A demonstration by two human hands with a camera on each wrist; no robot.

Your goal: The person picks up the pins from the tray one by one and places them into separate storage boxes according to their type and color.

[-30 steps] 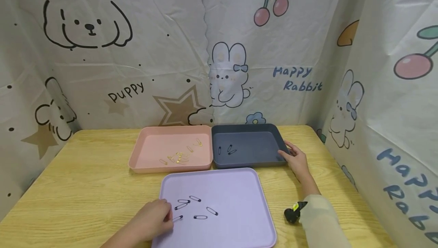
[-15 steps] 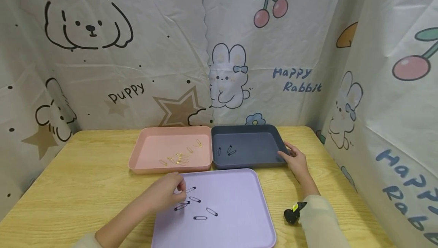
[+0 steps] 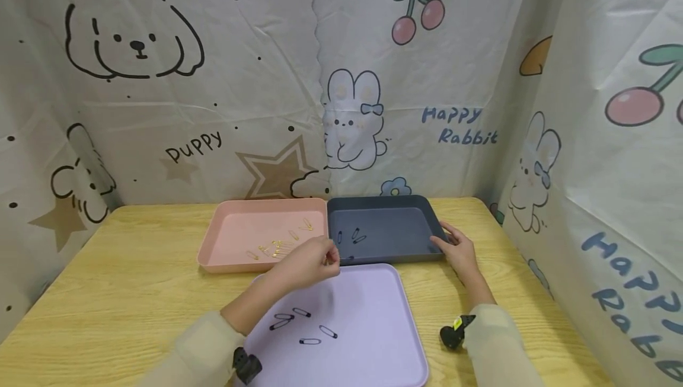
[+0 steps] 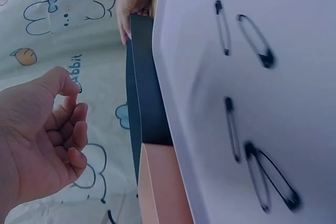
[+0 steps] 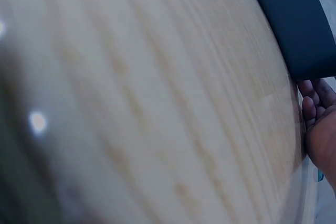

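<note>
My left hand (image 3: pixel 306 264) hovers over the far edge of the lilac tray (image 3: pixel 379 316), near where the pink and dark trays meet. Its thumb and forefinger pinch a black safety pin (image 4: pixel 79 88), mostly hidden by the fingertips. Several black safety pins (image 3: pixel 328 332) lie spread on the lilac tray. In the dark blue-grey tray (image 3: pixel 405 230) there are 3 black pins (image 3: pixel 356 233) toward the left end. My right hand (image 3: pixel 460 252) grips that tray's right end, thumb over the rim and fingers outside; the right wrist view shows its curled fingers (image 5: pixel 310 109) by the tray corner.
The pink tray (image 3: pixel 235 227) holds several gold safety pins (image 3: pixel 277 249) and touches the dark tray's left side. All trays stand on a wooden table (image 3: pixel 133 292). A printed cloth (image 3: pixel 267 90) hangs behind and at the sides.
My left hand has picked up a black safety pin from the lilac tray's left side and carried it forward and right toward the dark tray. The right hand stays on the dark tray.
</note>
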